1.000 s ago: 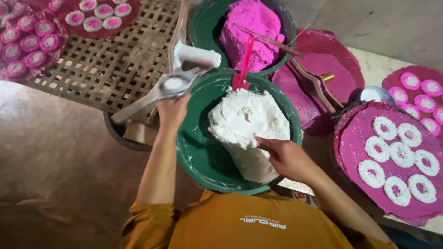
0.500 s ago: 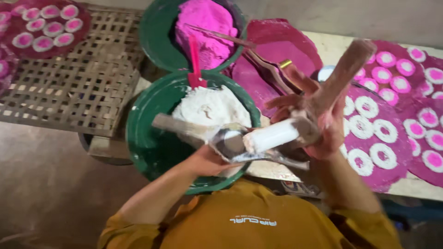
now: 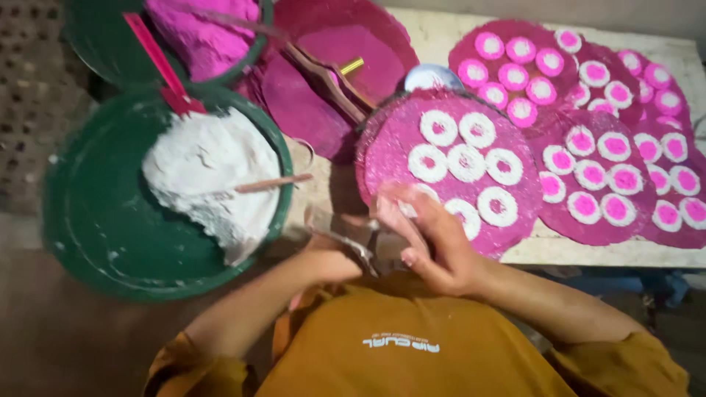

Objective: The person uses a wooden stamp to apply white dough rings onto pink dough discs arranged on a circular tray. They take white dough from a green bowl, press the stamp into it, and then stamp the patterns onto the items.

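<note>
Near the pink tray (image 3: 390,158), the right hand (image 3: 430,235) curls its fingers around a white piece, the left hand (image 3: 334,254) gripping a metal tool (image 3: 346,239).

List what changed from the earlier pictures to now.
The right hand left the white powder and now meets the left hand at the edge of the pink tray of white rings. The raised metal press has come down between them. The green basin stayed put.
</note>
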